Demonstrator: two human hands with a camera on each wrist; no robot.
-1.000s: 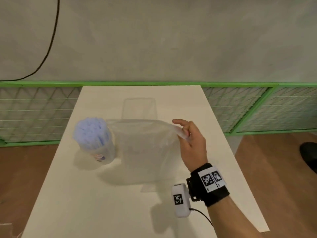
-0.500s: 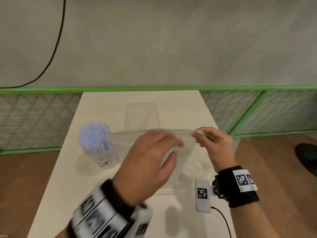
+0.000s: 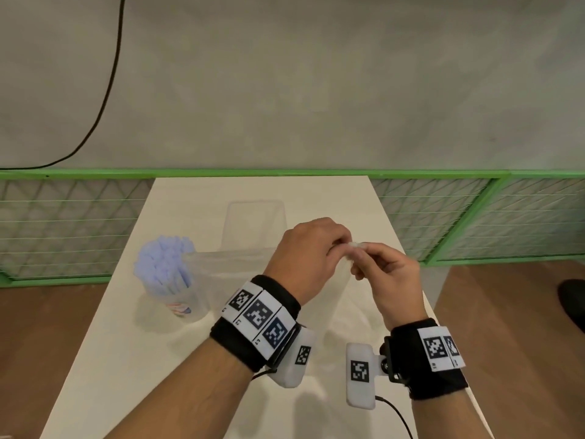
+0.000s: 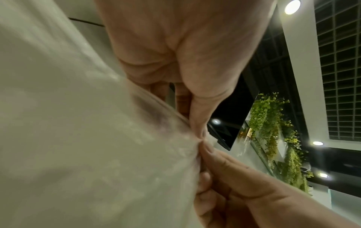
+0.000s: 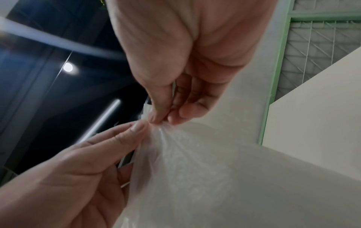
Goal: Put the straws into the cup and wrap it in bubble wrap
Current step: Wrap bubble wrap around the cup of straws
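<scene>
A clear cup (image 3: 185, 307) packed with pale blue straws (image 3: 164, 264) stands on the left of the white table (image 3: 120, 369). A sheet of bubble wrap (image 3: 234, 264) hangs upright to its right, over the table's middle. My left hand (image 3: 340, 245) and right hand (image 3: 361, 251) meet at the sheet's top right corner, and each pinches it between thumb and fingers. The left wrist view shows my left hand (image 4: 199, 134) pinching the bubble wrap (image 4: 87, 138). In the right wrist view my right hand (image 5: 160, 120) pinches the same bunched corner of bubble wrap (image 5: 195, 169).
A clear empty container (image 3: 254, 223) stands behind the sheet near the table's far end. A green mesh fence (image 3: 474, 217) runs behind and to the right of the table. A black cable (image 3: 107, 90) hangs on the wall. Brown floor lies on both sides.
My left hand came in from the lower left and took hold of the sheet's top corner beside my right hand. The right hand kept its hold and rose slightly.
</scene>
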